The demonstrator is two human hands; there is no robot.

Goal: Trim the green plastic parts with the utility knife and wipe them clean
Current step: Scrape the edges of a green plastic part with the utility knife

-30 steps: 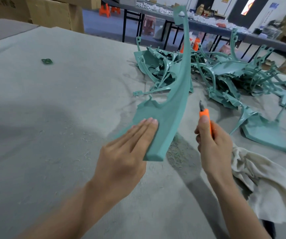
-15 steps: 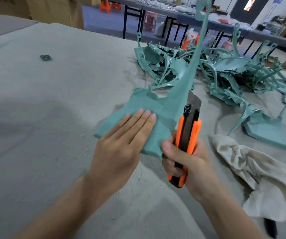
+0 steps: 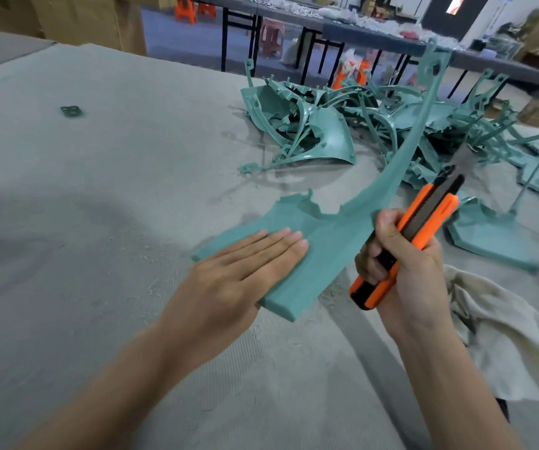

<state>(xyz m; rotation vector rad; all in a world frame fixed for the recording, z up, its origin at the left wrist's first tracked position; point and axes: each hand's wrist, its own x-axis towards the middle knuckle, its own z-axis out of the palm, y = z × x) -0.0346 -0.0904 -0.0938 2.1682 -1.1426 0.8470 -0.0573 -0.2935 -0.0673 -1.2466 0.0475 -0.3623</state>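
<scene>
The right grip (image 3: 401, 264) is clenched round the utility knife (image 3: 424, 219), fingers wrapped over the orange-and-black handle and thumb up along its side. The knife tilts up and away to the right, and its extended blade (image 3: 464, 157) is blurred. The knife sits just beside the right edge of the green plastic part (image 3: 326, 235).

The left grip (image 3: 229, 280) lies released and flat, its straight fingers (image 3: 277, 243) pressed together on the part's broad textured face; the thumb is hidden. This part is in front of the person, between the two grips. Its wide near end seems lifted a little off the desk (image 3: 99, 190), though the angle makes that hard to judge. From there a long thin arm curves up and away to the right.

Fine pale shavings (image 3: 151, 287) are scattered on the grey fabric-covered desk around the left grip. A crumpled off-white cloth (image 3: 505, 336) lies on the desk just right of the right wrist. Beyond it rests another flat green part (image 3: 488, 235), and farther back a tangled pile of green parts (image 3: 326, 125). A small dark green scrap (image 3: 71, 111) lies alone, well apart to the left. Cardboard boxes (image 3: 92, 17) and dark tables (image 3: 375, 37) stand behind the desk.
</scene>
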